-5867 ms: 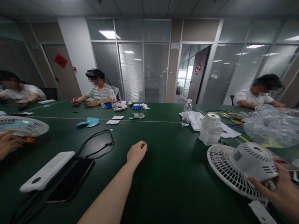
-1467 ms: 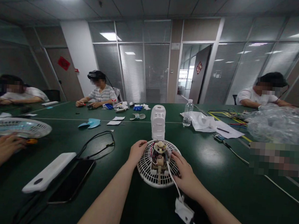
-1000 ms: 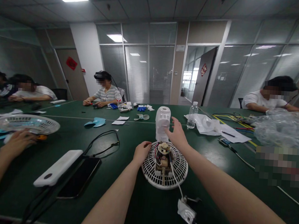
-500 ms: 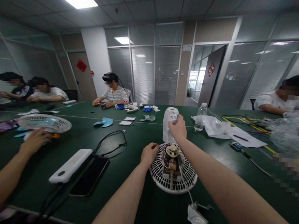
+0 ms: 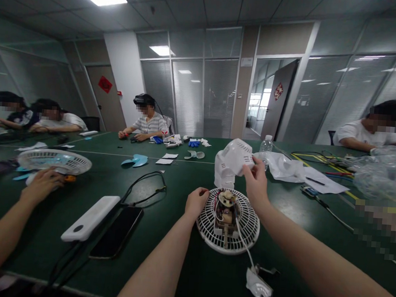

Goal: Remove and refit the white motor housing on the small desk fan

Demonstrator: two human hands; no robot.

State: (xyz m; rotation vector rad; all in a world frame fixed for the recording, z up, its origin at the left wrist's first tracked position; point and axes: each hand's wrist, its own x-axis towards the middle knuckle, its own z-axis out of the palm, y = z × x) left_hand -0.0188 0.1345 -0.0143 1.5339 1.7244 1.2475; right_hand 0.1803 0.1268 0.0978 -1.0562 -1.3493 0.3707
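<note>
A round white fan grille (image 5: 249,222) lies on the green table (image 5: 163,263), an exposed motor with wires (image 5: 227,216) at its centre. At the grille's upper left rim, my left hand (image 5: 196,205) has its fingers curled and pinching the edge. My right hand (image 5: 258,184) grips a white slotted plastic cover (image 5: 238,156), tilted and raised just beyond the grille. Behind that cover, a second white plastic piece (image 5: 223,173) stands upright, partly hidden. From the motor a white cord runs down to a small white switch box (image 5: 259,286).
Left of my arm lie a white power bank (image 5: 91,218), a black phone (image 5: 117,233) and a looped black cable (image 5: 161,189). A neighbour's hand (image 5: 44,183) is beside another grille (image 5: 54,161). A bottle (image 5: 267,146), white plastic sheet (image 5: 286,168) and paper (image 5: 324,180) are at right.
My right hand has moved right and tipped the white cover over, away from the upright white piece behind it. My left hand stays at the grille's rim.
</note>
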